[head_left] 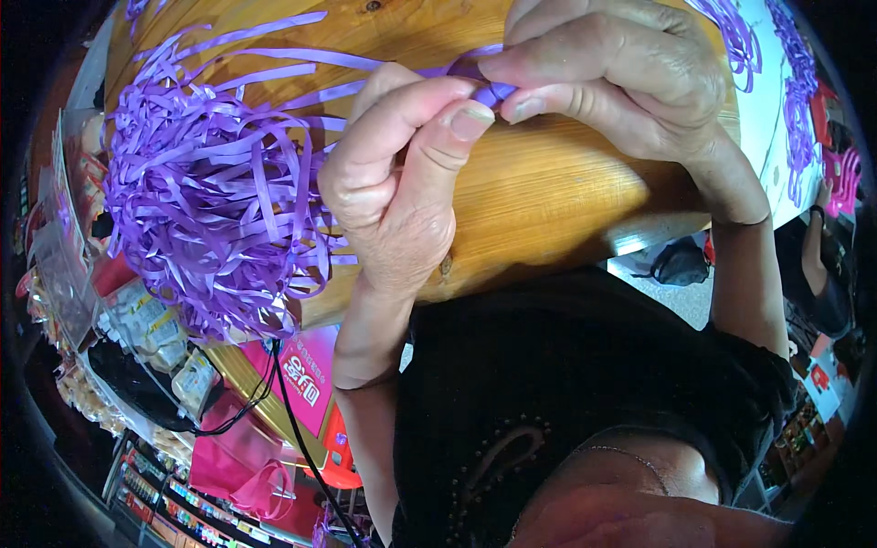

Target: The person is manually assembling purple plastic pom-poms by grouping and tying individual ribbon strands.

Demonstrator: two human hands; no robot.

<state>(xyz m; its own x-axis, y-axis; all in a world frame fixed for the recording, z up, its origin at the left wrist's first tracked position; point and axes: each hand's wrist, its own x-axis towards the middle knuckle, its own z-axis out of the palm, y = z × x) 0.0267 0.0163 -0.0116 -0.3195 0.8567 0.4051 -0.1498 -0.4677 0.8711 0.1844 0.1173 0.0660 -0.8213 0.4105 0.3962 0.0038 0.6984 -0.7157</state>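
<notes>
Between my two hands is a small knot or fold of purple ribbon (494, 94), held above the wooden table. My left hand (402, 155) pinches it between thumb and forefinger from the left. From the right, my right hand (612, 78) closes thumb and fingers on the same ribbon, its fingertips almost meeting the left ones. A big tangled heap of purple ribbon strips (210, 196) lies to the left of my left hand. Several flat strands run from that heap toward my hands. The fingers hide part of the ribbon's fold.
The wooden table (557, 192) ends in a curved edge close to my body. More purple ribbons (799, 119) lie on a white surface at the right. A black cable (292, 425) hangs at the lower left, near a pink bag (237, 457). Another person's arm (816, 247) shows at far right.
</notes>
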